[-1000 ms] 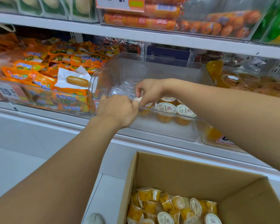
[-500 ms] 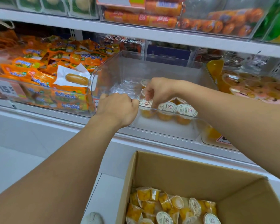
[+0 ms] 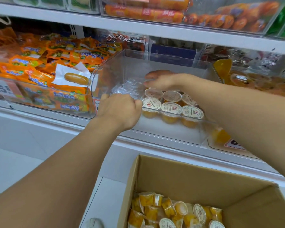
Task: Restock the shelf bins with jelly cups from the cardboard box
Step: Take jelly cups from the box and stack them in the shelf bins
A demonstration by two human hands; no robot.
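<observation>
Your left hand [image 3: 120,111] is clenched over the front rim of the clear bin [image 3: 122,66], thumb end touching the nearest lid, while your right hand [image 3: 160,80] reaches deeper in, palm down, fingers loosely bent over the back cups; whether it holds one you cannot tell from here. Just right of your left grip the jelly cups [image 3: 171,107] stand upright in two rows of three, their round white lids printed with a red mark and small text too fine to read. Left of that grip, a neighbouring bin of orange packets [image 3: 39,74] carries a price tag [image 3: 2,88] reading "15". Half a second ago your right hand sat over the front row by your left; it has now moved back over the rear row, and your left hand has stayed on the rim. Beyond your right hand the bin floor is open to the back wall. Below both arms the cardboard box [image 3: 171,175] holds loose cups [image 3: 171,209] tumbled on their sides.
</observation>
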